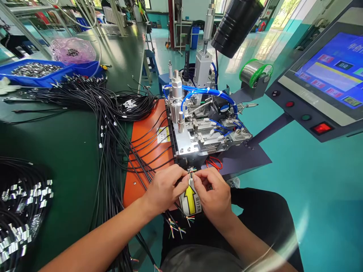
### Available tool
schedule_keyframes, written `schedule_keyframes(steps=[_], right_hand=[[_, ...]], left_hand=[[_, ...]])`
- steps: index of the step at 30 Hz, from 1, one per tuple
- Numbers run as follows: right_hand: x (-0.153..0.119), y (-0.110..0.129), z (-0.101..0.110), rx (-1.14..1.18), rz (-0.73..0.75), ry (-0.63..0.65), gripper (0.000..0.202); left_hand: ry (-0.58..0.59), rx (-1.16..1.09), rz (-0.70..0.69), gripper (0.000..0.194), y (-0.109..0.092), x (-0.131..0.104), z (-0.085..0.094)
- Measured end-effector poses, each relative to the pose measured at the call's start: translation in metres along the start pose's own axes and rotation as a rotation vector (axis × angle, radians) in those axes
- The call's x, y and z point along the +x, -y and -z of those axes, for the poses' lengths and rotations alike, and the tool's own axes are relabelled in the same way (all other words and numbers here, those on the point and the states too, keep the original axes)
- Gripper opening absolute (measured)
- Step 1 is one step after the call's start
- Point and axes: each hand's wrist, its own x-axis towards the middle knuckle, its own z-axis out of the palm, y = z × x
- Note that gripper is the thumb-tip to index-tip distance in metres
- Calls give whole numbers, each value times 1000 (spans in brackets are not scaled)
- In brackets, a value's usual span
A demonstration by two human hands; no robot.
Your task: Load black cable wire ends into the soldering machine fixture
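Note:
My left hand and my right hand meet at the front edge of a metal machine. Both pinch the end of a black cable, whose thin coloured wires fan out just above the fingertips. Under them lies a white plate with a yellow arrow. Black cables run across an orange panel into the machine's left side. Below my left hand hang several cable ends with bare coloured wires.
A thick bundle of black cables lies on the green table. Behind it is a blue tray of small metal parts. To the right stand a solder spool and a control screen; a black cylinder hangs above.

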Motion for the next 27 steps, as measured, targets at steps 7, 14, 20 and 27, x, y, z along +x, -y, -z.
schedule_keyframes(steps=[7,14,20,27], right_hand=[[5,-2,10,112,-163,62,14],[29,-8,23,297,-362,193,33],[31,-5,16,295,-357,242,35],[31,-7,17,290,-367,259,33]], left_hand=[[8,8,-10,16,1,-1,-1],[13,31,-31,18,-1,0,0],[13,40,-42,18,0,0,-1],[73,44,16,17,0,2,2]])
